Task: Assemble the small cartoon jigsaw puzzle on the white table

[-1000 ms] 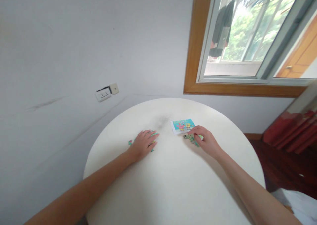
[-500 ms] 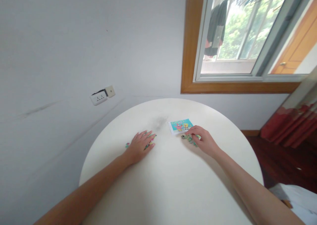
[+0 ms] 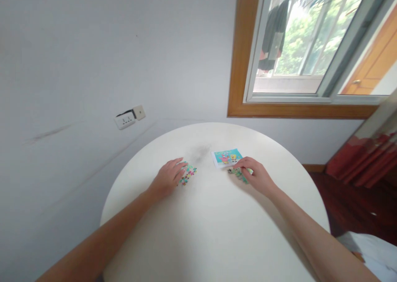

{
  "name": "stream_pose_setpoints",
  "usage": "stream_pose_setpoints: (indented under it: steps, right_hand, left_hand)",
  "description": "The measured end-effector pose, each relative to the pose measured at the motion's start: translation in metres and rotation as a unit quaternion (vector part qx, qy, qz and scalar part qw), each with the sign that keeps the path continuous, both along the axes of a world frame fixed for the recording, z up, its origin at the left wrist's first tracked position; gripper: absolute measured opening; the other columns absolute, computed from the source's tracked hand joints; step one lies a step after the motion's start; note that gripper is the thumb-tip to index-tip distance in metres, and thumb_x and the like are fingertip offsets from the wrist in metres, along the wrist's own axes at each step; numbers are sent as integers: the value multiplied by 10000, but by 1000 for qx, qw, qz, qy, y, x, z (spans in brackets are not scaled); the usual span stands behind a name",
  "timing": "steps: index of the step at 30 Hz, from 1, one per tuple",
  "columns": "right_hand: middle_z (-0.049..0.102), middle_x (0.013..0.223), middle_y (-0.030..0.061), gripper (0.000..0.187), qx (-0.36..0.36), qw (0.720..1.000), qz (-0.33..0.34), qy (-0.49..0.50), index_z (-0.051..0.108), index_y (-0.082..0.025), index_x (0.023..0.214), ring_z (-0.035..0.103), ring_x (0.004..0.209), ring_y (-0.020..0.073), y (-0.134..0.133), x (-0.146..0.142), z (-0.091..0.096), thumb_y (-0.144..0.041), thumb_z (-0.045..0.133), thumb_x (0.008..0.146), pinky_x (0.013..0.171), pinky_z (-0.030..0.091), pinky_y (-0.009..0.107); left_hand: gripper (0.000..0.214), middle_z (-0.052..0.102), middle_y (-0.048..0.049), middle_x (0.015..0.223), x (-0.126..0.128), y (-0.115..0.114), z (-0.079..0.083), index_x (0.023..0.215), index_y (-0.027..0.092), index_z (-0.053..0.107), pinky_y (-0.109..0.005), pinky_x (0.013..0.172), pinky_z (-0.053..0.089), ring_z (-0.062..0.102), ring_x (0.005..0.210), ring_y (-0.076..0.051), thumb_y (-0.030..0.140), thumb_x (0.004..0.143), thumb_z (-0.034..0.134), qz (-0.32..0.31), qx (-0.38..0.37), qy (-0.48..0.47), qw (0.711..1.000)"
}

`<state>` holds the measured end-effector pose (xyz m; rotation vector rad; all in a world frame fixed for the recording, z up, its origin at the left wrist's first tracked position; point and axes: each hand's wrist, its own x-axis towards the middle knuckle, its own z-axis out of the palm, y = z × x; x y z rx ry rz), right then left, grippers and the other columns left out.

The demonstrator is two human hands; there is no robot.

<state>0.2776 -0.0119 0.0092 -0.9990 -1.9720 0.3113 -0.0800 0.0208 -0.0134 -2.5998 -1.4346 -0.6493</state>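
My left hand [image 3: 169,176] rests on the white round table [image 3: 198,232], its fingers apart and bent over the left side of a loose pile of small colourful jigsaw pieces [image 3: 190,172]. Across from it, my right hand [image 3: 254,175] is curled over a second heap of greenish jigsaw pieces [image 3: 238,174]. The fingers there are drawn together; whatever they hold is hidden. Just behind this heap lies a picture card [image 3: 226,156] with cartoon figures on turquoise, its lower right corner close to my right fingers.
A white wall with a socket [image 3: 125,120] rises behind the table. The wood-framed window [image 3: 234,104] is at the upper right, with a red and beige curtain [image 3: 366,158] beside it. White cloth [image 3: 372,249] shows at the lower right.
My left hand has slid left, uncovering more of the jigsaw pieces, which now sit to the right of its fingers. My right hand stays almost where it was.
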Motion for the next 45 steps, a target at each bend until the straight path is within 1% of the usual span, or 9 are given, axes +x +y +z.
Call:
stream_pose_setpoints:
  steps: [9,15,18,23,32,35,39,42,45]
  right_hand:
    - [689,950,53,374,-8,1000,0,-3,731,-227,925,639,919,195,0,0,-2,-46,448,759,845,512,352]
    - [692,937,49,365,-5,1000,-1,-2,732,-225,906,639,910,190,1,1,-2,-50,452,750,848,505,339]
    - [691,936,55,354,-4,1000,-8,-4,732,-212,903,641,902,189,1,1,0,-60,448,757,848,504,337]
    - [691,947,59,362,-10,1000,-27,0,729,-214,905,633,913,193,2,3,0,-67,430,766,842,503,339]
    - [700,1023,97,360,-61,982,-180,14,715,-180,984,633,969,236,26,30,-20,-135,416,788,891,502,427]
    - [702,1049,89,341,-81,983,-165,-9,712,-193,1000,634,1011,235,28,34,-23,-161,438,800,938,489,432]
    - [708,1055,77,304,-83,993,-75,-43,720,-216,997,639,1018,227,26,29,-25,-188,470,827,945,489,412]
    - [698,1090,86,279,-48,996,-19,-72,716,-222,1042,628,1039,231,24,24,-29,-240,506,859,954,478,405]
    - [672,1129,104,298,-8,995,-22,-96,701,-226,1100,611,1060,236,24,19,-36,-344,534,885,959,471,401]
  left_hand:
    - [576,402,-172,1469,-26,-9,-23,1359,167,505,-500,1100,339,379,1349,-321,522,973,266,39,-4,14,999]
    - [696,271,-175,1544,-1,-10,-23,1447,210,386,-591,1111,231,278,1406,-351,639,899,395,90,-51,74,992]
    - [637,257,-162,1553,13,-8,-14,1448,225,385,-593,1106,233,268,1412,-334,589,925,390,119,-57,78,988]
    - [527,291,-95,1552,32,-5,0,1414,269,439,-578,1131,195,255,1422,-302,513,951,388,96,-39,87,991]
    - [541,309,-108,1542,61,17,-8,1420,264,432,-647,1077,234,288,1401,-345,520,945,382,183,-87,76,976]
    - [524,319,-119,1536,59,21,-9,1413,253,444,-607,1084,258,312,1391,-338,491,949,394,186,-82,80,976]
    - [478,338,-112,1528,58,18,-6,1390,250,473,-619,1088,242,314,1393,-326,451,967,374,181,-56,84,978]
    - [457,367,-95,1515,59,14,-1,1375,257,489,-630,1095,219,321,1389,-313,436,979,348,165,-15,83,983]
    - [449,392,-102,1499,59,12,2,1368,242,502,-588,1105,241,341,1377,-303,413,979,356,141,19,83,986]
